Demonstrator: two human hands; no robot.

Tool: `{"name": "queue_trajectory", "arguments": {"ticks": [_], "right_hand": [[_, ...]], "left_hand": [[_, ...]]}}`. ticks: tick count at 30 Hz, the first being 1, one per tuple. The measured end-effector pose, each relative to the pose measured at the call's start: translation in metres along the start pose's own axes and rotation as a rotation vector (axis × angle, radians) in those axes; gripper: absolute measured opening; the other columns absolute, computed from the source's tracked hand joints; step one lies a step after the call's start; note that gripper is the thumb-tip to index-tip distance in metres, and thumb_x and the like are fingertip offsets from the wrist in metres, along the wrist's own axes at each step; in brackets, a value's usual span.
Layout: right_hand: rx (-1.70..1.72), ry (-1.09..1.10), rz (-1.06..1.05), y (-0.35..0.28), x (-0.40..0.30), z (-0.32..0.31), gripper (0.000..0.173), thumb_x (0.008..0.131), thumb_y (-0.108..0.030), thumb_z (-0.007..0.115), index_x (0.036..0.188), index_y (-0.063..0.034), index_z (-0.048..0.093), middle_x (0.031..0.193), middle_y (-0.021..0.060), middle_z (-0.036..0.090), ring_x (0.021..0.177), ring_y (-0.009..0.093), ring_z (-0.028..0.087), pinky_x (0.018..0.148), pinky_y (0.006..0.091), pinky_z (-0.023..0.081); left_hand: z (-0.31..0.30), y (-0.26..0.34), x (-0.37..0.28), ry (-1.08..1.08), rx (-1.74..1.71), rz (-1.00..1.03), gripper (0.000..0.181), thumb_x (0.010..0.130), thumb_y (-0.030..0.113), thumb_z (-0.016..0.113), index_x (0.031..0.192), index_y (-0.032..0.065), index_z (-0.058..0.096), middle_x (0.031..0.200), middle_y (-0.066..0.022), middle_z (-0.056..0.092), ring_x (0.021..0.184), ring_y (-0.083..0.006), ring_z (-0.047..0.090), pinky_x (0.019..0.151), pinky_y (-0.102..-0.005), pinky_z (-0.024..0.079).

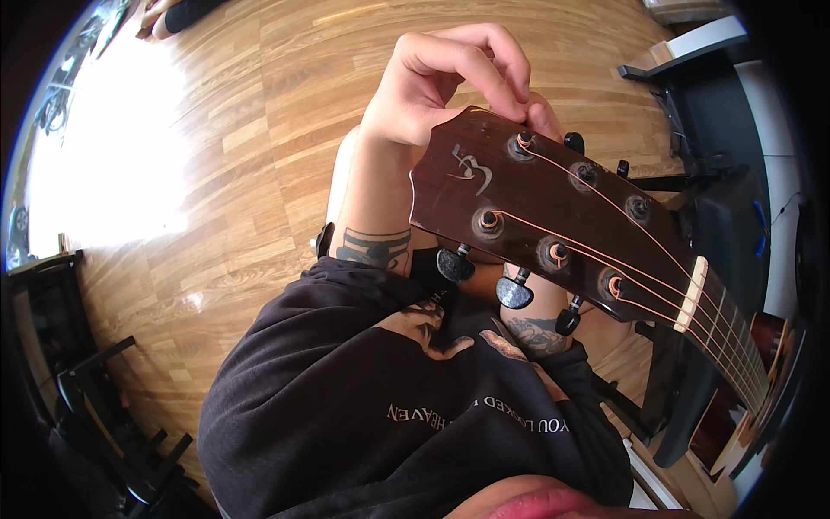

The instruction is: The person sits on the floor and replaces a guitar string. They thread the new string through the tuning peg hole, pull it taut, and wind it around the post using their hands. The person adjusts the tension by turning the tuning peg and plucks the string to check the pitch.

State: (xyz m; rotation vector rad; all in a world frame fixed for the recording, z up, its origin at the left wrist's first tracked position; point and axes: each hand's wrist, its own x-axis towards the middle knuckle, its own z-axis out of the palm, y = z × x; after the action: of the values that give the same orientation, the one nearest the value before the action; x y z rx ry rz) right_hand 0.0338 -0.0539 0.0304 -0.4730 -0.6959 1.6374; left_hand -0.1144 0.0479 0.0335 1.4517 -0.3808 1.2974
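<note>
A dark brown wooden guitar headstock (467, 194) lies across the view before my chest. Copper-coloured strings (622, 266) run from several posts over the pale nut (691, 293) to the fretted neck (729, 334). Two posts (585, 174) on the far row look bare of string. At the headstock's far edge is my left hand (447, 71), fingers bent and tips close together; whatever they pinch is hidden. My right forearm (535, 324) passes under the headstock, which hides most of that hand. Fingertips (543, 120) show beyond the edge, probably from my right hand. Black tuning buttons (515, 292) stick out along both sides.
Wood-plank floor (259, 194) spreads beneath, with bright glare at left. Black metal-framed furniture (97, 415) stands at lower left. A black padded seat (720, 246) is at right, near the guitar's body (716, 425). Part of another person (159, 19) shows at upper left.
</note>
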Motion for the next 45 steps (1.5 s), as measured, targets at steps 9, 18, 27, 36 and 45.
{"name": "queue_trajectory", "arguments": {"ticks": [9, 18, 27, 36, 45], "right_hand": [[0.007, 0.052, -0.02, 0.01, -0.009, 0.004, 0.019, 0.107, -0.025, 0.063, 0.109, -0.0063, 0.06, 0.103, 0.0072, 0.069, 0.093, 0.013, 0.068, 0.084, 0.0333, 0.059], [-0.003, 0.07, -0.034, 0.017, -0.014, 0.009, 0.018, 0.106, -0.024, 0.064, 0.109, -0.006, 0.06, 0.104, 0.0081, 0.068, 0.095, 0.013, 0.068, 0.086, 0.0336, 0.059], [0.0, 0.082, -0.047, 0.019, -0.012, 0.009, 0.018, 0.106, -0.023, 0.064, 0.109, -0.0057, 0.059, 0.106, 0.0089, 0.068, 0.096, 0.014, 0.068, 0.087, 0.0339, 0.059], [0.02, 0.085, -0.061, 0.019, -0.011, 0.012, 0.018, 0.105, -0.022, 0.065, 0.11, -0.0053, 0.059, 0.108, 0.0098, 0.068, 0.098, 0.014, 0.068, 0.089, 0.0342, 0.059], [0.048, 0.094, -0.067, 0.022, -0.01, 0.011, 0.018, 0.104, -0.02, 0.066, 0.11, -0.005, 0.058, 0.11, 0.0107, 0.068, 0.1, 0.014, 0.068, 0.091, 0.0345, 0.059]], "left_hand": [[-0.005, 0.001, -0.002, -0.046, -0.075, 0.006, 0.014, 0.077, 0.001, 0.088, 0.088, -0.0021, 0.081, 0.098, -0.0131, 0.071, 0.086, -0.0206, 0.068, 0.079, -0.0329, 0.056], [0.0, 0.004, 0.003, -0.074, 0.145, 0.043, 0.027, 0.083, 0.007, 0.085, 0.109, 0.0023, 0.079, 0.111, -0.0137, 0.063, 0.094, -0.0211, 0.064, 0.079, -0.034, 0.052], [0.0, 0.003, 0.001, -0.001, 0.241, 0.1, 0.023, 0.074, 0.007, 0.09, 0.094, -0.0021, 0.083, 0.095, -0.0115, 0.072, 0.088, -0.0208, 0.07, 0.079, -0.0324, 0.056], [0.011, -0.003, -0.006, 0.143, -0.134, -0.088, 0.014, 0.085, 0.008, 0.083, 0.093, -0.0031, 0.081, 0.098, -0.0136, 0.072, 0.09, -0.0228, 0.07, 0.082, -0.0335, 0.056], [0.01, -0.002, -0.002, 0.09, 0.051, 0.018, 0.016, 0.077, 0.006, 0.091, 0.087, -0.0008, 0.081, 0.094, -0.0107, 0.071, 0.086, -0.0212, 0.069, 0.076, -0.0328, 0.057]]}}
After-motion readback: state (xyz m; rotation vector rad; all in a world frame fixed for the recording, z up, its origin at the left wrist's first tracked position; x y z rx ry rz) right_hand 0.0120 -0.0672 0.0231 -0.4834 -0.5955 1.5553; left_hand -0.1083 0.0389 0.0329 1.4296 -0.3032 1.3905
